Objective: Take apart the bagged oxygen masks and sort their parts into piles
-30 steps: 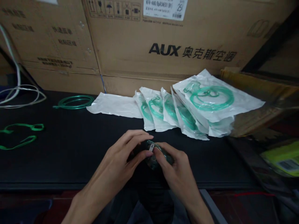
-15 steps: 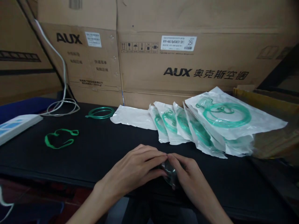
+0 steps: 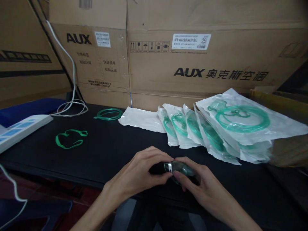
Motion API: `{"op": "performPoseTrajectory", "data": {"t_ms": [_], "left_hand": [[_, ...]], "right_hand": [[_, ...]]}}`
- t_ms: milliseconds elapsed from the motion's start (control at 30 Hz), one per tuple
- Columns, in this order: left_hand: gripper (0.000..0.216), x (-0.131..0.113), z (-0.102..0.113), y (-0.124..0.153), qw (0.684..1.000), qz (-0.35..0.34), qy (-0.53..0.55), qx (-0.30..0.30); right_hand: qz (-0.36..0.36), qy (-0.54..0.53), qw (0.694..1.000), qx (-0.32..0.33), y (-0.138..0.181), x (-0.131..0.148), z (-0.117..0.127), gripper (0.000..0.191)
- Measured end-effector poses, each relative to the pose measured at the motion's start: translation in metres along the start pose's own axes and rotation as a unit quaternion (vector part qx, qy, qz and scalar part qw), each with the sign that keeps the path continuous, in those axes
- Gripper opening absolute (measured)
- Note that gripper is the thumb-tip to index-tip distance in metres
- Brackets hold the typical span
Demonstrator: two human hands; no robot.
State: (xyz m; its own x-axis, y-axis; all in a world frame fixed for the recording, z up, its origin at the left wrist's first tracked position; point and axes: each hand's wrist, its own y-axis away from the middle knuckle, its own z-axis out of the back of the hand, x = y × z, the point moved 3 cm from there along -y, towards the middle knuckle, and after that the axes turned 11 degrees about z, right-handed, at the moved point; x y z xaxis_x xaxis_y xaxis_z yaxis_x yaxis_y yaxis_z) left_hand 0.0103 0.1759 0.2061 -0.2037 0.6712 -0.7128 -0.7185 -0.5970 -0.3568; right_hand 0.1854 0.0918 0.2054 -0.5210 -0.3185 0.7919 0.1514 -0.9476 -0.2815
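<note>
While left hand (image 3: pixel 144 166) and right hand (image 3: pixel 205 181) are pinching clear plastic (image 3: pixel 181 166), slips are threatening. Likely cause: uneven pressure.

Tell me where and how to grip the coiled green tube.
Likely best: pinch the front arc of the coiled green tube, coming from the near side; it lies flat in loops, with the cardboard box behind and the white packet close on its right.

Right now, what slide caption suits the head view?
Left hand and right hand hold a translucent piece near packaged green tubing.
</note>
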Motion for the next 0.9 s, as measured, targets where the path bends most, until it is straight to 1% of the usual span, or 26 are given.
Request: {"op": "performPoseTrajectory", "data": {"t_ms": [100,200,300,367,433,567,633,700,733,800,900], "left_hand": [[0.031,-0.002,-0.001,0.003,1.0,-0.014,-0.008,-0.012],[0.028,-0.003,0.0,0.006,0.999,-0.013,-0.021,-0.028],[0.031,-0.001,0.006,0.013,0.998,0.01,-0.032,-0.053],[0.032,0.003,0.015,0.021,0.995,0.042,-0.037,-0.077],[0.028,0.008,0.026,0.033,0.99,0.081,-0.041,-0.103],[0.018,0.021,0.05,0.059,0.975,0.16,-0.07,-0.139],[0.019,0.031,0.065,0.071,0.963,0.198,-0.1,-0.151],[0.026,0.045,0.081,0.082,0.949,0.232,-0.14,-0.161],[0.031,0.052,0.09,0.086,0.942,0.243,-0.161,-0.164],[0.037,0.068,0.107,0.094,0.935,0.244,-0.2,-0.164],[0.038,0.087,0.13,0.102,0.929,0.235,-0.249,-0.139]], "right_hand": [[-0.01,0.019,1.0,-0.006,0.0,-0.001,-0.003,0.023],[-0.014,0.039,0.999,-0.008,-0.001,-0.001,-0.006,0.028],[0.003,0.068,0.998,0.005,-0.001,-0.002,-0.008,0.027],[0.026,0.079,0.997,0.003,-0.001,-0.004,-0.008,0.025],[0.043,0.079,0.996,-0.018,0.0,-0.009,-0.007,0.023],[0.054,0.063,0.993,-0.088,0.002,-0.017,-0.003,0.022],[0.061,0.061,0.991,-0.1,0.003,-0.019,-0.002,0.022],[0.064,0.067,0.991,-0.092,0.004,-0.02,-0.002,0.022],[0.064,0.07,0.992,-0.088,0.004,-0.021,-0.002,0.022],[0.065,0.08,0.991,-0.087,0.004,-0.022,-0.004,0.022],[0.086,0.109,0.985,-0.099,0.002,-0.025,-0.009,0.026]]}}
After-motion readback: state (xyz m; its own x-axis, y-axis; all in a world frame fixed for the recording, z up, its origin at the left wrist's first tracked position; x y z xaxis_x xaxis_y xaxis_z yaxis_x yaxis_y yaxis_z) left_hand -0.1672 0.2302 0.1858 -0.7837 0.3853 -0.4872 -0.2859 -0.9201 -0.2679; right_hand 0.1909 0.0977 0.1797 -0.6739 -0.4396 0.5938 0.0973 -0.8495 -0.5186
